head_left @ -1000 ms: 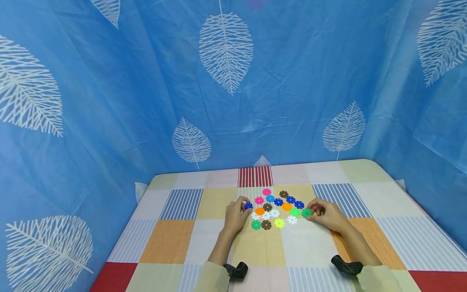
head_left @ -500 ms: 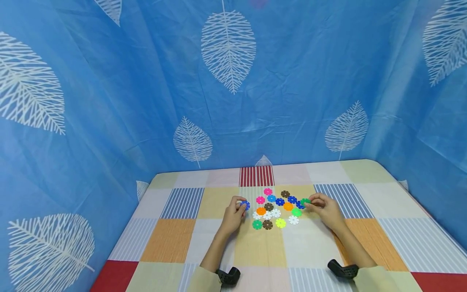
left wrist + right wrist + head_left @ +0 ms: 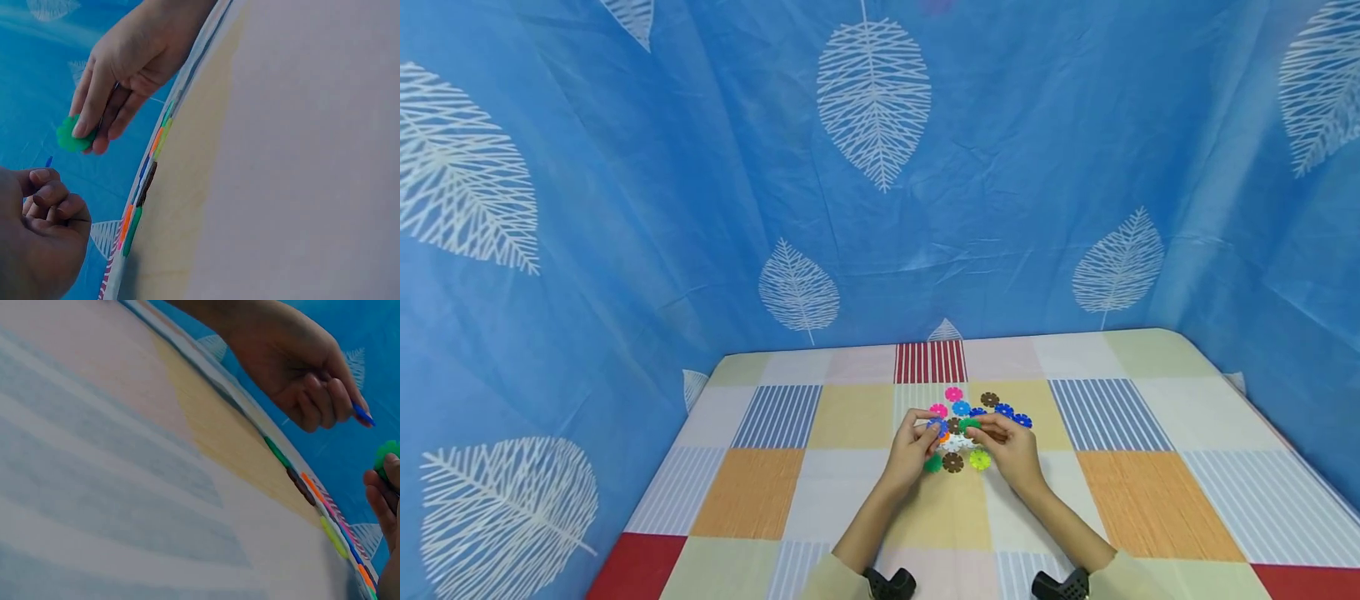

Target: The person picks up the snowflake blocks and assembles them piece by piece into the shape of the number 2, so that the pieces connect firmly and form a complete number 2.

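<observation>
Above the table, my left hand (image 3: 907, 457) pinches a blue notched plastic disc (image 3: 937, 428) between thumb and fingers. Facing it, my right hand (image 3: 1017, 457) pinches a green notched disc (image 3: 968, 425). A small gap separates the two discs. In the right wrist view the blue disc (image 3: 364, 415) is seen edge-on, while the green disc (image 3: 386, 452) is partly cut off at the right. The left wrist view shows the green disc (image 3: 73, 134) more fully, with just a sliver of the blue disc (image 3: 49, 161). Both hands hover over loose discs, hiding some.
Loose discs lie on the checked tablecloth (image 3: 835, 492), among them a pink disc (image 3: 953, 393), a brown disc (image 3: 952, 462), a yellow disc (image 3: 980, 459) and dark blue discs to the right. A blue leaf-patterned curtain (image 3: 1000, 208) encloses the table's back and sides.
The right hand has lifted the green disc off the table and carried it left. The left hand has raised the blue disc and moved right, so the hands are now close together.
</observation>
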Action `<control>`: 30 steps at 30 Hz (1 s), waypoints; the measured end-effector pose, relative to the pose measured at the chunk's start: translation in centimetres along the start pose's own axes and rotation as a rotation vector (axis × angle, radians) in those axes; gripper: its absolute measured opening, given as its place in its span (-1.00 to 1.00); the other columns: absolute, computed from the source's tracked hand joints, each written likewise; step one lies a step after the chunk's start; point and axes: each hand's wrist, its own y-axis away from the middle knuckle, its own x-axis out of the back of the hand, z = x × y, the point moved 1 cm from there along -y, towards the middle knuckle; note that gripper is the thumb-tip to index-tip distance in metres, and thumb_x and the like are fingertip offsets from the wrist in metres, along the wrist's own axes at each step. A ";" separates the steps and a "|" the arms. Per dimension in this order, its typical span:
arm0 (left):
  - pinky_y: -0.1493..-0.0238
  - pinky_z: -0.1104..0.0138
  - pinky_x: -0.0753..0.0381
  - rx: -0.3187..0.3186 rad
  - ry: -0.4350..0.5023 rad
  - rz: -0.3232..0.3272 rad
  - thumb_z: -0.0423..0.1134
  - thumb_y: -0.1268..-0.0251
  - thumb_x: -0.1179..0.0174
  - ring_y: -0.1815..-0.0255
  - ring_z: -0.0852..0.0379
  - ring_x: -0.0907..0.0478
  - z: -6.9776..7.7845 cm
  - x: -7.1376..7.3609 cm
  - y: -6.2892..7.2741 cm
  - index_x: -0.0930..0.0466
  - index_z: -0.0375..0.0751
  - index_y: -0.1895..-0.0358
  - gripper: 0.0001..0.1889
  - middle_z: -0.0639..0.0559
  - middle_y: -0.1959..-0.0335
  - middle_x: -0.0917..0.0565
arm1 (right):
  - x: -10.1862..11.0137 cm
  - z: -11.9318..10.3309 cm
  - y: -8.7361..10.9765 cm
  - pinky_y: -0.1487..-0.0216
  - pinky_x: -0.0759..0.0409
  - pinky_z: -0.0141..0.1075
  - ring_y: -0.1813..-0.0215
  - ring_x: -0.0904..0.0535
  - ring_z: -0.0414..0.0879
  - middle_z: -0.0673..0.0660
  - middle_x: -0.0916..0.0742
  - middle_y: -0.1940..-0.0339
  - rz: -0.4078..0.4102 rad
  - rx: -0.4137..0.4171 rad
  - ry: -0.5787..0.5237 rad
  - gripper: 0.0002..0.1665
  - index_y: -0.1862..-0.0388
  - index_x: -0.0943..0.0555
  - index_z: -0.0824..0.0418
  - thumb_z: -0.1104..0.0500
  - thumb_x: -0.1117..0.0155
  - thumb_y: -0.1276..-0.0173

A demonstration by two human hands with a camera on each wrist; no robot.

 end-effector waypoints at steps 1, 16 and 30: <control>0.65 0.57 -0.18 0.000 0.006 0.000 -0.47 -0.38 0.09 0.65 0.31 -0.22 0.0 -0.2 0.0 -0.23 -0.60 -0.03 -0.74 0.02 0.64 -0.33 | -0.2 -0.1 0.1 0.33 -0.63 -0.42 0.37 -0.67 0.06 0.37 -0.68 0.40 -0.006 0.010 0.004 -0.83 0.31 -0.60 0.51 0.53 -0.30 -0.05; 0.65 0.56 -0.17 -0.019 0.010 -0.066 -0.48 -0.36 0.08 0.64 0.29 -0.22 -0.9 -0.8 0.1 -0.24 -0.64 -0.02 -0.73 0.00 0.66 -0.31 | 0.0 0.1 0.6 0.31 -0.64 -0.33 0.39 -0.66 0.14 0.40 -0.67 0.43 -0.119 0.089 -0.042 -0.89 0.41 -0.58 0.50 0.58 -0.25 -0.06; 0.63 0.56 -0.16 0.028 0.060 -0.089 -0.54 -0.33 0.09 0.67 0.29 -0.17 -1.5 -0.1 0.4 -0.25 -0.67 0.05 -0.78 0.01 0.67 -0.26 | -1.0 3.3 0.8 0.31 -0.61 -0.48 0.41 -0.67 -0.12 0.04 -0.73 0.49 -0.126 0.243 0.130 -0.77 0.47 -0.67 0.20 0.48 -0.41 0.06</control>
